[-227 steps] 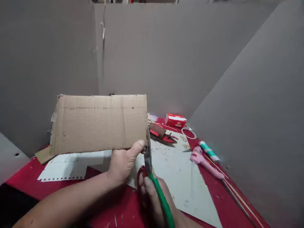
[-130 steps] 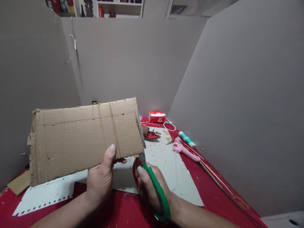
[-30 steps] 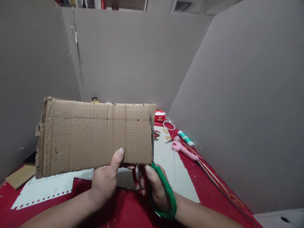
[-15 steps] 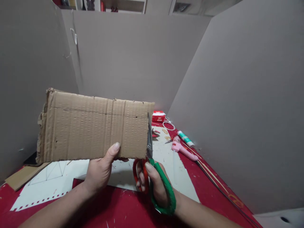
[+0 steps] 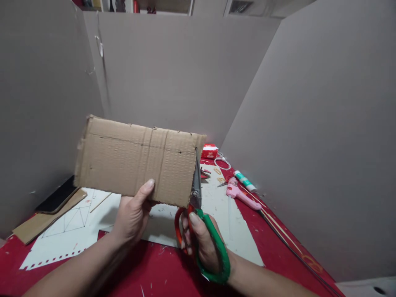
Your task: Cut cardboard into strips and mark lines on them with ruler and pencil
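A piece of corrugated cardboard (image 5: pixel 123 161) is held up in front of me, tilted, with a drawn line along its upper part. My left hand (image 5: pixel 134 212) grips its lower edge, thumb on the near face and fingers hidden behind. My right hand (image 5: pixel 201 239) is wrapped round the handles of scissors (image 5: pixel 218 247), one green and one red. The blades point upward and lie at the cardboard's right edge, with a strip of cardboard showing just past their tips.
On the red table (image 5: pixel 161 268) lie a white sheet with drawn lines (image 5: pixel 74 222), a dark phone (image 5: pixel 57 196) and a cardboard strip (image 5: pixel 34 227). To the right are a pink glue gun (image 5: pixel 243 196), a green-and-white tube (image 5: pixel 245 181) and a red box (image 5: pixel 209 151). Grey panels (image 5: pixel 185 74) surround the table.
The cardboard's left end has swung to the right and turned away, uncovering the phone. The scissor blades look slightly wider apart at the right edge. Both hands keep their hold.
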Motion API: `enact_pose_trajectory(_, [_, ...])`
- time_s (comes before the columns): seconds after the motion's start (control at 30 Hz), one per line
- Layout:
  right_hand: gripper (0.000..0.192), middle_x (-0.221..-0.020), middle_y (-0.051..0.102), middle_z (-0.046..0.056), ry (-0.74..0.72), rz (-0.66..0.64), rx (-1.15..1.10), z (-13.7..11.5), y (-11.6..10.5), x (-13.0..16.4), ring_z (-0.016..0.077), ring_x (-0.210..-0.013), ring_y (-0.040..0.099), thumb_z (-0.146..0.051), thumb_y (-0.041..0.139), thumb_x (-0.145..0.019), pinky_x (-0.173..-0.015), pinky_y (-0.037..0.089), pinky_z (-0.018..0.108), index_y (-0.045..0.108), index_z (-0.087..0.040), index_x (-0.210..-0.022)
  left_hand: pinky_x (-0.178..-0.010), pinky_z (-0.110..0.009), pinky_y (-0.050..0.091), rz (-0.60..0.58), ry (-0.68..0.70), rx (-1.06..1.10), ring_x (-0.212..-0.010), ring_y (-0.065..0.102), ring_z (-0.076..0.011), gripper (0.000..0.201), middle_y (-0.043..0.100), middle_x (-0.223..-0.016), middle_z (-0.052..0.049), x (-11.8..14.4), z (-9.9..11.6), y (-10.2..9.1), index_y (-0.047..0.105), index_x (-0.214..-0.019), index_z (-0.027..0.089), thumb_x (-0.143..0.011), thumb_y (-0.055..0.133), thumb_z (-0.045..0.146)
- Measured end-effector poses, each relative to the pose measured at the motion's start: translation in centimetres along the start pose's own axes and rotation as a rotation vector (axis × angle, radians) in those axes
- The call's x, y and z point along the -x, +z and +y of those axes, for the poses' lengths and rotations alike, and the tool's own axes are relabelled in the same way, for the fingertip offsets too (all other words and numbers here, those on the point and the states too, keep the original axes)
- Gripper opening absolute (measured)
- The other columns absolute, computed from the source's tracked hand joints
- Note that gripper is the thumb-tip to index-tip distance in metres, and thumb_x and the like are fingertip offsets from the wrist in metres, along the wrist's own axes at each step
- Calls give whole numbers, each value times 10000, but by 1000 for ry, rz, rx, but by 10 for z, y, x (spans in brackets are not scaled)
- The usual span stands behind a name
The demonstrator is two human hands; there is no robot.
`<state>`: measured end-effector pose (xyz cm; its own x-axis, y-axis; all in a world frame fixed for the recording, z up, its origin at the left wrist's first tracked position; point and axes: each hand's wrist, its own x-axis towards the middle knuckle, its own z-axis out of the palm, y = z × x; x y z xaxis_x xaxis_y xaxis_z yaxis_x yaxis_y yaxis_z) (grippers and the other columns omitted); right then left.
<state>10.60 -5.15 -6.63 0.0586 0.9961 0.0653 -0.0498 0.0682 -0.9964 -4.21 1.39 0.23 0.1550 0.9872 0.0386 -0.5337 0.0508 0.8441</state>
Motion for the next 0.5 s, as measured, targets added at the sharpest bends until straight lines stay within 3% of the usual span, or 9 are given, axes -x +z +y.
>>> enact_pose_trajectory(0.1, [622, -431, 510, -20, 22, -22, -6, -2, 2, 0, 96, -353, 441, -780, 424, -889, -372, 303, 218, 548, -195, -717, -964, -446, 559, -60, -143, 103, -1119, 686, -316, 434, 766, -1098, -134, 3, -8, 5, 763, -992, 137, -712, 843, 458])
enact_pose_trajectory(0.2, [615, -427, 511, -23, 47, -63, -10, -6, 0, -1, 96, -347, 436, -778, 443, -881, -369, 304, 218, 542, -196, -710, -926, -434, 577, -73, -175, 74, -1123, 682, -313, 429, 767, -1070, -151, 1, -14, 4, 760, -964, 120, -702, 857, 446])
enact_pose_trajectory(0.5, [600, -498, 519, -30, 172, -272, -89, -31, -29, 1, 135, -473, 515, -752, 431, -903, -539, 477, 280, 576, -174, -828, -888, -333, 571, 18, 23, -65, -983, 713, -246, 321, 775, -894, -60, -36, 2, -23, 739, -734, 136, -600, 939, 347])
